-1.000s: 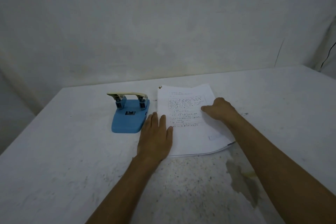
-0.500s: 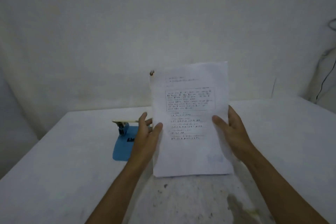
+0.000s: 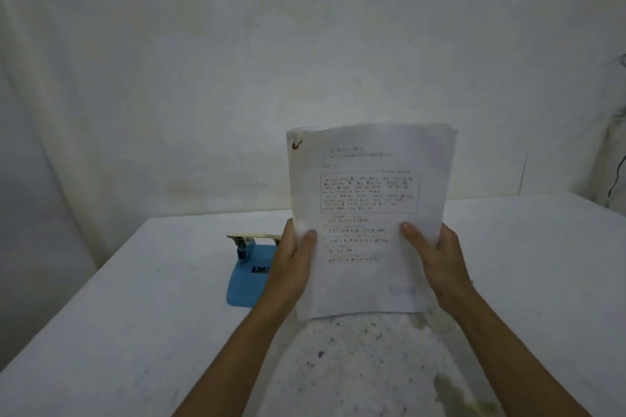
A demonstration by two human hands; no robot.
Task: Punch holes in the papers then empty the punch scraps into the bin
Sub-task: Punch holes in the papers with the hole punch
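A stack of white printed papers [image 3: 369,213] stands upright in front of me, its bottom edge just above the table. My left hand [image 3: 293,264] grips the stack's left edge with the thumb on the front page. My right hand [image 3: 437,257] grips the right edge the same way. A rusty staple mark sits in the top left corner of the pages. The blue hole punch [image 3: 247,276] with a pale metal lever stands on the table to the left, partly hidden behind my left hand. No bin is in view.
The white table [image 3: 135,315] is speckled and stained near its front, with a dark worn patch [image 3: 454,393] at the lower right. A pale wall stands behind. A dark cable [image 3: 618,176] hangs at the far right edge.
Both hands took the papers off the table and raised them upright. Since half a second ago the stack sits a little squarer between the hands, and the view has tilted up.
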